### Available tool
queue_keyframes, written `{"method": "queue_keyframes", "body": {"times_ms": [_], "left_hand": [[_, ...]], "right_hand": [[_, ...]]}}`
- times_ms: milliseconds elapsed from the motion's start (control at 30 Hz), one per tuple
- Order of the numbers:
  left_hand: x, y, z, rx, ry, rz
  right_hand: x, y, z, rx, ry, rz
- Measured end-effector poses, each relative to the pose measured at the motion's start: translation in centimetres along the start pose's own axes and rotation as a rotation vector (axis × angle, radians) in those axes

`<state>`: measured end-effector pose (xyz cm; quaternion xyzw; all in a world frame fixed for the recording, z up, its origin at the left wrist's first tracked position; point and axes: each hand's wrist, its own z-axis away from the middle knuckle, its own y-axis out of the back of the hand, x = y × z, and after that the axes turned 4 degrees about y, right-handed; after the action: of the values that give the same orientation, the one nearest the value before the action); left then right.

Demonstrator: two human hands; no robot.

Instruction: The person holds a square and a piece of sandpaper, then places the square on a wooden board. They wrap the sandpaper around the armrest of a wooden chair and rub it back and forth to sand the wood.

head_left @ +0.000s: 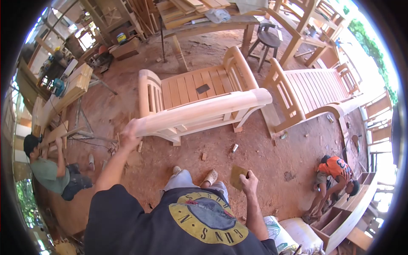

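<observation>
My left hand [131, 132] is wrapped round the left end of the thick pale top rail [199, 110] of a wooden bench. The bench stands in front of me, its slatted seat [178, 91] showing beyond the rail. Low at my right side, my right hand [249, 182] is closed on a brownish-yellow sheet of sandpaper [238, 176], held apart from the bench. A small dark square piece [202, 89] lies on the seat slats; what it is I cannot make out.
A second slatted bench [314, 87] stands to the right. Behind are a plank-laden worktable [212, 27] and a round stool [268, 40]. One person [51, 170] sits at left; another [335, 178] bends over a wooden cabinet [357, 212] at right. Sacks [299, 233] lie nearby.
</observation>
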<state>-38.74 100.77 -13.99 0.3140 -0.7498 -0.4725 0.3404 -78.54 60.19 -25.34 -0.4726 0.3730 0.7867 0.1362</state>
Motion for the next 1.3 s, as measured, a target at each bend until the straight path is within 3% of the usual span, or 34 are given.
{"method": "queue_keyframes", "body": {"times_ms": [33, 67, 100, 133, 167, 200, 300, 367, 433, 533, 600, 733, 867, 933, 1033, 1133, 1233, 1300], "left_hand": [[-3.4, 0.5, 2.5, -0.04, 0.228, 0.003], [-10.2, -0.7, 6.2, -0.274, 0.546, -0.207], [-15.7, -1.1, 10.8, -0.411, 0.686, -0.251], [-12.7, 3.2, 13.2, -0.528, 0.687, -0.361], [-18.8, 0.7, 19.8, -0.404, 0.703, -0.361], [-17.9, 2.0, 21.8, -0.693, 1.337, -0.035], [-17.8, -1.8, 32.9, -0.767, 0.731, -0.437], [-12.6, -4.0, 35.9, -0.388, 1.272, -0.248], [-2.7, 0.4, 30.6, -0.508, 1.418, -0.139], [-4.3, -3.5, 33.3, -0.648, 1.127, 0.103], [-3.6, -4.4, 30.4, -0.777, 1.022, 0.338], [0.3, -7.5, 22.7, -0.701, 0.842, 0.454], [7.9, -6.4, 15.0, -0.566, 0.691, 1.006], [11.9, -2.6, 11.0, -0.538, 0.641, 1.023], [13.2, -3.2, 9.2, -0.373, 0.569, 1.34], [13.4, -1.9, 7.5, -0.521, 0.654, 1.597], [13.2, -2.8, 7.3, -0.528, 0.573, 1.609], [13.3, -1.1, 6.4, -0.425, 0.545, 1.451]], "right_hand": [[-0.4, -0.2, -0.3, -0.012, 0.012, 0.016], [-0.7, -0.4, -0.5, -0.031, 0.008, 0.016], [-1.0, -0.5, -0.8, -0.046, 0.003, 0.015], [-1.2, -0.7, -0.9, -0.059, -0.006, 0.015], [-1.0, -0.9, -1.2, -0.066, 0.02, 0.06], [-0.7, -1.2, -1.6, -0.071, 0.044, 0.106], [-1.6, -1.8, -2.3, -0.078, 0.088, 0.107], [-3.0, -2.1, -3.1, -0.09, 0.135, 0.096], [-4.5, -2.0, -4.4, -0.11, 0.206, 0.116], [-10.4, -0.6, -5.0, -0.173, 0.35, 0.128], [-14.8, 0.4, -4.4, -0.224, 0.424, 0.086], [-19.9, 0.6, -3.1, -0.365, 0.547, 0.029], [-24.2, 0.3, -0.9, -0.449, 0.639, -0.047], [-24.3, -0.1, -0.9, -0.47, 0.618, -0.146], [-24.4, 0.0, -0.4, -0.498, 0.457, -0.351], [-22.9, 0.1, -0.8, -0.498, 0.346, -0.483], [-20.8, -0.1, -1.2, -0.448, 0.28, -0.578], [-19.2, -0.4, -1.4, -0.426, 0.254, -0.588]]}}
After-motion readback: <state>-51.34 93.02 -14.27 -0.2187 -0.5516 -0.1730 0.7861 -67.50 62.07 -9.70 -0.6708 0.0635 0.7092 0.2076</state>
